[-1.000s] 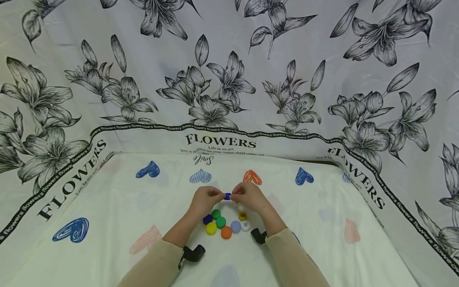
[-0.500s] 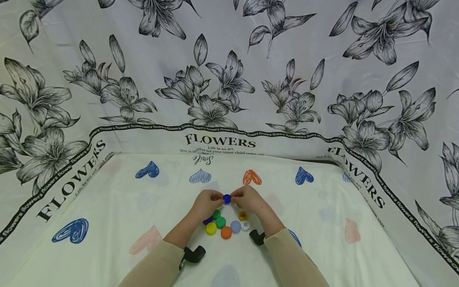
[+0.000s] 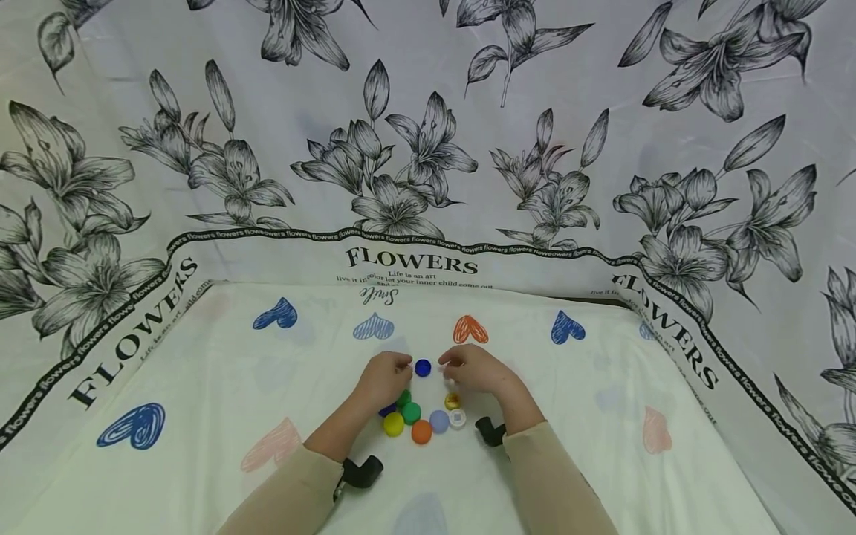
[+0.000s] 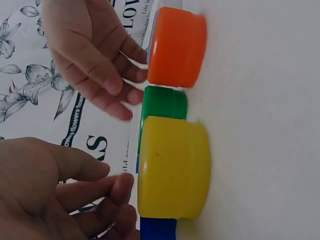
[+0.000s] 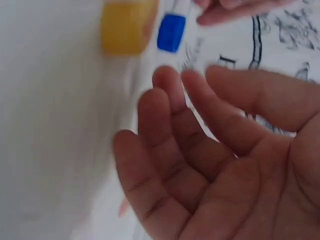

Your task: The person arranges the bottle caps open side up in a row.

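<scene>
A blue bottle cap (image 3: pixel 423 368) lies on the white cloth between the two hands, touched by neither. Just left of it, my left hand (image 3: pixel 384 380) has its fingers loosely bent with nothing in them. My right hand (image 3: pixel 478 370) is a little way off on the right; its relaxed fingers (image 5: pixel 155 117) hold nothing in the right wrist view. Nearer the person sit a yellow cap (image 3: pixel 393 424), an orange cap (image 3: pixel 421 432), two green caps (image 3: pixel 411 413), a light blue cap (image 3: pixel 439 422), a white cap (image 3: pixel 458 420) and a golden-yellow cap (image 3: pixel 452 401). A dark blue cap (image 3: pixel 387 410) is partly hidden by the left hand.
The tabletop cloth (image 3: pixel 221 371) is printed with hearts. Behind it hangs a curtain (image 3: pixel 428 193) with a black flower pattern. Black wrist-worn camera mounts (image 3: pixel 362 472) stick out from both sleeves.
Both hands held the blue cap between their fingertips, and it turned from edge-on to flat. Now the fingers have let go, the right hand drawing off to the right, and the cap stays on the cloth.
</scene>
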A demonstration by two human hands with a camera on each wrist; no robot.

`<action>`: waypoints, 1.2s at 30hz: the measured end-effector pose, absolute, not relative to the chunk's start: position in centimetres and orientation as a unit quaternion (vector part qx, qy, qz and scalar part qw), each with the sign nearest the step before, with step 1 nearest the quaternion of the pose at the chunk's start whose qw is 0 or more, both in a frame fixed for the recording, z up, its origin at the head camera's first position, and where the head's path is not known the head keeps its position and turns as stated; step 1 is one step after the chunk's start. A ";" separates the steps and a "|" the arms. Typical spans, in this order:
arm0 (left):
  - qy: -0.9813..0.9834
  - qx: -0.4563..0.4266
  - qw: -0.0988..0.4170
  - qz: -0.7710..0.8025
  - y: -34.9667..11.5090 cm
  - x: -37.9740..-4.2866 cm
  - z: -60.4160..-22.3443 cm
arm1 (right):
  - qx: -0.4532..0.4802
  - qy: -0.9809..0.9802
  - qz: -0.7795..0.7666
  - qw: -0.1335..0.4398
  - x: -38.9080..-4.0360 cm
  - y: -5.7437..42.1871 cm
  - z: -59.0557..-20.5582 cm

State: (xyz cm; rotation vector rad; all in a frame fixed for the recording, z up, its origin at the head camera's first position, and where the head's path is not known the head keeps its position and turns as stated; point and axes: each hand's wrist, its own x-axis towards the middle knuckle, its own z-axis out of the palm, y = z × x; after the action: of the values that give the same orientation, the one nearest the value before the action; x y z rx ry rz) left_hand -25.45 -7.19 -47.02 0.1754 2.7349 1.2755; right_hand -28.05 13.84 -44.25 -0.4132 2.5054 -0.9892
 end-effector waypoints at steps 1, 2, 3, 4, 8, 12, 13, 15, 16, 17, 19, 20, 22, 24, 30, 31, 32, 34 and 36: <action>0.902 0.053 0.057 0.424 -7.2 -25.3 -46.9 | -0.151 0.902 -0.346 0.211 -28.1 14.2 -44.0; 0.902 0.048 0.059 0.426 -7.1 -25.2 -46.7 | -0.152 0.904 -0.337 0.217 -28.1 14.4 -43.8; 0.901 0.049 0.063 0.427 -7.0 -25.1 -46.6 | -0.153 0.906 -0.325 0.226 -28.1 14.7 -43.6; 0.898 0.048 0.071 0.431 -6.9 -25.0 -46.5 | -0.155 0.906 -0.316 0.236 -28.0 14.9 -43.5; 0.893 0.071 0.108 0.432 -6.3 -24.6 -46.2 | -0.150 0.911 -0.279 0.265 -27.8 15.2 -43.1; 0.893 0.104 0.127 0.418 -5.6 -24.3 -46.3 | -0.145 0.920 -0.251 0.264 -27.5 14.6 -43.1; 0.895 0.118 0.126 0.412 -5.5 -24.2 -46.4 | -0.146 0.922 -0.247 0.260 -27.4 14.3 -43.1; 0.900 0.144 0.116 0.396 -5.3 -24.1 -46.7 | -0.150 0.924 -0.242 0.255 -27.2 13.8 -43.3; 0.902 0.154 0.110 0.388 -5.2 -24.0 -46.8 | -0.156 0.925 -0.240 0.250 -27.1 13.6 -43.3; 0.904 0.166 0.100 0.381 -5.2 -23.9 -46.9 | -0.163 0.925 -0.239 0.246 -27.0 13.3 -43.3; 0.908 0.187 0.079 0.367 -5.0 -23.8 -47.2 | -0.176 0.928 -0.232 0.234 -26.8 12.9 -43.5; 0.910 0.192 0.070 0.361 -4.9 -23.8 -47.3 | -0.183 0.929 -0.227 0.228 -26.8 12.7 -43.5; 0.912 0.198 0.059 0.354 -4.8 -23.7 -47.5 | -0.193 0.932 -0.218 0.215 -26.6 12.5 -43.6; 0.914 0.200 0.052 0.348 -4.7 -23.7 -47.5 | -0.196 0.935 -0.211 0.207 -26.5 12.3 -43.8; 0.917 0.187 0.041 0.350 -4.5 -23.5 -47.4 | -0.193 0.935 -0.216 0.206 -26.3 12.4 -43.7; 0.917 0.180 0.041 0.353 -4.4 -23.5 -47.4 | -0.195 0.934 -0.219 0.206 -26.3 12.4 -43.6; 0.917 0.171 0.041 0.358 -4.4 -23.5 -47.3 | -0.195 0.932 -0.224 0.207 -26.3 12.5 -43.6; 0.917 0.152 0.034 0.367 -4.4 -23.5 -47.3 | -0.199 0.929 -0.232 0.207 -26.5 12.7 -43.5; 0.914 0.134 0.025 0.383 -4.4 -23.5 -47.3 | -0.201 0.924 -0.249 0.206 -26.7 12.9 -43.5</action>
State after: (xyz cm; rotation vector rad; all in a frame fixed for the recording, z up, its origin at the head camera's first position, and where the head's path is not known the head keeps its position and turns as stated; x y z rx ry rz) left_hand -23.48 -4.43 -47.26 0.4135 2.8258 1.1851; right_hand -26.65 12.92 -43.52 -0.5605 2.5754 -0.6948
